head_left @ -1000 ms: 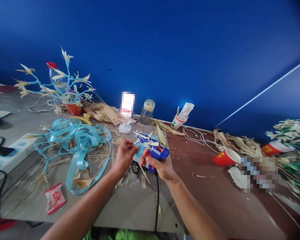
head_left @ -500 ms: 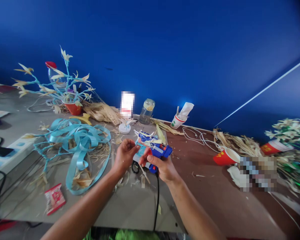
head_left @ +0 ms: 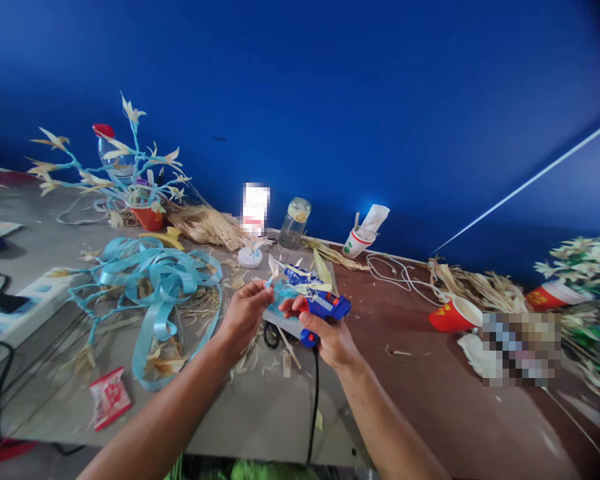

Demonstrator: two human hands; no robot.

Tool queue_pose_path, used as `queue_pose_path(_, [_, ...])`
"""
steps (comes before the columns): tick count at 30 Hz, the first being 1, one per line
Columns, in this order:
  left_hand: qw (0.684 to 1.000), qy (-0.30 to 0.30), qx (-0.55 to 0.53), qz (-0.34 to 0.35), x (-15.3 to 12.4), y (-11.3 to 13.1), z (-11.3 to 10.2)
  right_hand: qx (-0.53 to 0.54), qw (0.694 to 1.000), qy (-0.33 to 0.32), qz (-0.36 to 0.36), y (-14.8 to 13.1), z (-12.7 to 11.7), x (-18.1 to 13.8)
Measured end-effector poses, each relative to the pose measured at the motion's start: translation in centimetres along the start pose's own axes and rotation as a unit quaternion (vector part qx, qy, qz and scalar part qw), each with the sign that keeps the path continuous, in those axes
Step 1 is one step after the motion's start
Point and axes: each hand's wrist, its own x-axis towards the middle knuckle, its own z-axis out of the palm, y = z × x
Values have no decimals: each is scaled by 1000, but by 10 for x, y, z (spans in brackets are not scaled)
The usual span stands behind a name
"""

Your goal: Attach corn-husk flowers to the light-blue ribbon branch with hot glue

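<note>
My right hand [head_left: 333,337] is wrapped round a blue hot glue gun [head_left: 323,305], its nozzle side facing left and a black cord hanging below. In my left hand [head_left: 247,313], thumb and forefinger pinch a small pale husk flower [head_left: 273,268] with a bit of light blue at its base. The flower stands just left of the glue gun's front end; whether they touch I cannot tell. Pale husk strips lie across and behind the gun. Beyond my left hand is a round white lid [head_left: 250,258] bearing another husk flower.
Light blue ribbon [head_left: 160,320] lies looped at left, by a white power strip [head_left: 25,320]. A red pot [head_left: 149,217] holds blue branches with husk flowers. A glass jar [head_left: 295,223] and a paper cup [head_left: 356,244] stand along the wall. A red cup [head_left: 453,315] lies tipped at right.
My left hand has turned slightly, and the husk flower at its fingertips now shows upright. The glue gun has shifted a little to the right in my right hand.
</note>
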Motion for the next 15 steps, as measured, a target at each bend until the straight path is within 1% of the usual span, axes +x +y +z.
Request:
queue_pose_path(4, [997,-36,-38,-59,-3,5,3,-23,1000,12,-17,5,-6,2])
queue_pose_path(7, [993,-42,-64,-85,-4,6,4,-55,998,9,-33,8,-11,2])
queue_pose_path(12, [990,-40,-84,-107,-4,6,2,-113,992,23,-50,11,-14,-2])
queue_pose_path(15, [989,-52,-87,-112,-5,7,1,-110,992,18,-58,9,-12,-4])
